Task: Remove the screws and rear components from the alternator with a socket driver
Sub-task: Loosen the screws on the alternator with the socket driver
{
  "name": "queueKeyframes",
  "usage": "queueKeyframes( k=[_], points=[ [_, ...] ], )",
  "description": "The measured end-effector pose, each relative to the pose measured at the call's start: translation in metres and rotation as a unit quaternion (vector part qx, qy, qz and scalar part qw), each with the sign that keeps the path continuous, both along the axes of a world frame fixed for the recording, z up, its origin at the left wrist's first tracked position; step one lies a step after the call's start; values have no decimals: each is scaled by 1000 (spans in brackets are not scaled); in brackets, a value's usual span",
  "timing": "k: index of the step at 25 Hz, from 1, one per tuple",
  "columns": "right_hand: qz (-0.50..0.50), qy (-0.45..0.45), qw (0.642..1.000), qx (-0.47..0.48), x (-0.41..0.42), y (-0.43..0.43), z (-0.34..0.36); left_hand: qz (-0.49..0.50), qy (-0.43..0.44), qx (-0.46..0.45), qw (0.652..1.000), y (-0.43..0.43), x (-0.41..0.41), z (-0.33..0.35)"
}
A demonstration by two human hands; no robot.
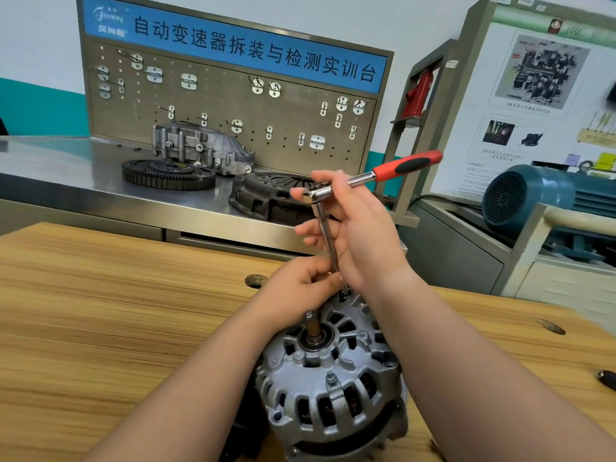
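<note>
A silver alternator (pixel 333 385) stands on the wooden table (pixel 100 311) at the bottom centre, its shaft (pixel 313 325) pointing up. A socket driver (pixel 376 176) with a red and black handle stands over the alternator's far edge, its long extension (pixel 328 241) reaching down to the housing. My right hand (pixel 356 228) grips the driver's head and upper extension. My left hand (pixel 300 291) pinches the lower end of the extension just above the alternator. The socket tip is mostly hidden by my hands.
Behind the table is a steel bench (pixel 66 168) with a flywheel ring (pixel 168 175), a gearbox housing (pixel 200 148) and a black clutch cover (pixel 266 195). A pegboard (pixel 233 105) stands at the back. A blue motor (pixel 546 195) sits at the right. A dark small object (pixel 606 378) lies at the table's right edge.
</note>
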State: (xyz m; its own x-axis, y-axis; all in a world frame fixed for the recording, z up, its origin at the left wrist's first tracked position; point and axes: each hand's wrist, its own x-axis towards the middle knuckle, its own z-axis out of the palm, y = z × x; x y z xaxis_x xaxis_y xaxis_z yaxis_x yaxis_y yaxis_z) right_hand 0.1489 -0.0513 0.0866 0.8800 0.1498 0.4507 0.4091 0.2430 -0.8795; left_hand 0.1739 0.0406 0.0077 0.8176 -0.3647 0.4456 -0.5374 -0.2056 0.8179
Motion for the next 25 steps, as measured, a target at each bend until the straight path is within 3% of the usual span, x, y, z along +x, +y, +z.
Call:
queueKeyframes(
  k=[2,4,6,10,15,20,25],
  points=[
    [3,-14,1000,-1,0,-1,-1,-6,-5,0,1000,1,-1,1],
    [-29,-94,993,-68,-2,1,-4,10,-13,8,1000,0,1,1],
    [-45,-120,987,-95,-1,1,-6,27,-14,18,999,-1,3,0],
    [8,5,1000,-9,0,-2,1,1,-3,13,1000,0,0,0],
    [-41,-122,987,-97,0,1,-6,31,-20,25,999,-1,2,0],
    [10,-11,1000,-9,1,-1,0,7,-10,21,1000,0,0,0],
    [-24,-131,985,-112,0,0,-7,41,-27,19,999,-1,2,0]
  ],
)
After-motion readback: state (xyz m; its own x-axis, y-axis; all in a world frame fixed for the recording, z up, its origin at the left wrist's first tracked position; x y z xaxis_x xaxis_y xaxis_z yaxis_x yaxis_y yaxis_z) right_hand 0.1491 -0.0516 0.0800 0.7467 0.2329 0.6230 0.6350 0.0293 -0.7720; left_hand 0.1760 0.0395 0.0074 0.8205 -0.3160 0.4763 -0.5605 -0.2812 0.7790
